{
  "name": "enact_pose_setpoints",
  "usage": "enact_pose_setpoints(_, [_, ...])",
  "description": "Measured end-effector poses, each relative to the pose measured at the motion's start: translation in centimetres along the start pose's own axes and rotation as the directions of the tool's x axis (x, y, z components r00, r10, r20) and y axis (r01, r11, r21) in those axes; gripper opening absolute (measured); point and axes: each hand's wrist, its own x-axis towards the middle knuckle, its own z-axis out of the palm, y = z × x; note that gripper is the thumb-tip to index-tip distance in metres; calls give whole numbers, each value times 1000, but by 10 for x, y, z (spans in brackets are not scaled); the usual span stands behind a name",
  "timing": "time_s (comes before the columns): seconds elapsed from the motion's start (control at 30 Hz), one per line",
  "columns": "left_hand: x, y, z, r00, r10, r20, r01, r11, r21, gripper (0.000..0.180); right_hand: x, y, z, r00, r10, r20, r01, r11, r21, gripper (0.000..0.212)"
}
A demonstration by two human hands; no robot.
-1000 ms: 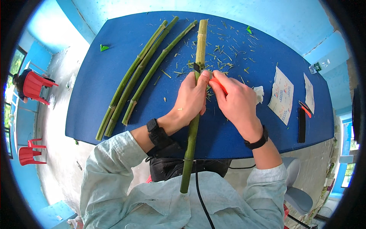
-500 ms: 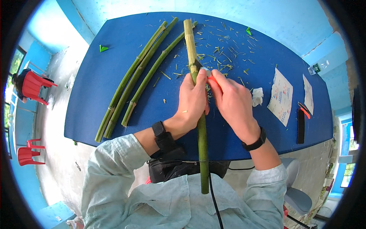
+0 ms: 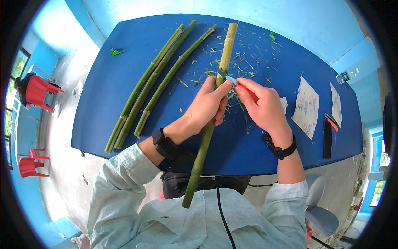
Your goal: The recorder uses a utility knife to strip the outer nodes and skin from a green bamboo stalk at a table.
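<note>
My left hand (image 3: 208,99) is wrapped round a green bamboo stalk (image 3: 203,147), whose far end is scraped to pale yellow. The stalk slants over the table, and its near end reaches out past the edge toward my shirt. In my right hand (image 3: 263,108) is a knife (image 3: 251,95) with a red handle and a light blue part near the blade. Its dark blade rests against the stalk just beyond my left hand, where pale and green surfaces meet. The left thumb lies close to the blade.
Three green stalks (image 3: 146,89) lie to the left on the blue table (image 3: 99,99). Shavings (image 3: 244,62) are scattered beyond my hands. On the right are printed paper sheets (image 3: 306,107), a black strip (image 3: 327,140), an orange-handled tool (image 3: 332,123) and a clear bottle (image 3: 343,77).
The stalk has tilted, its far end swinging right and its near end left. My right hand and the knife have shifted right and slightly nearer; my left hand has turned with the stalk.
</note>
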Motion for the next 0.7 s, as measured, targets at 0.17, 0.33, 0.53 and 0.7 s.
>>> enact_pose_setpoints(0.17, [3, -5, -1, 1000, 2, 30, -2, 1000, 2, 39, 0, -3, -8, 995, 0, 97, -2, 1000, 19, 27])
enact_pose_setpoints(0.33, [8, -9, -3, 999, 13, 45, -19, 992, 128, 45, -1, -3, -10, 992, 32, 125, -29, 999, -26, 27])
enact_pose_setpoints(0.53, [10, -16, -5, 997, 69, 30, -74, 963, 257, 50, -5, -7, -8, 997, -30, 66, 39, 989, -145, 29])
enact_pose_setpoints(0.7, [10, -16, -6, 998, 66, 4, -65, 971, 231, 51, -6, -12, 1, 997, -72, 15, 74, 968, -239, 28])
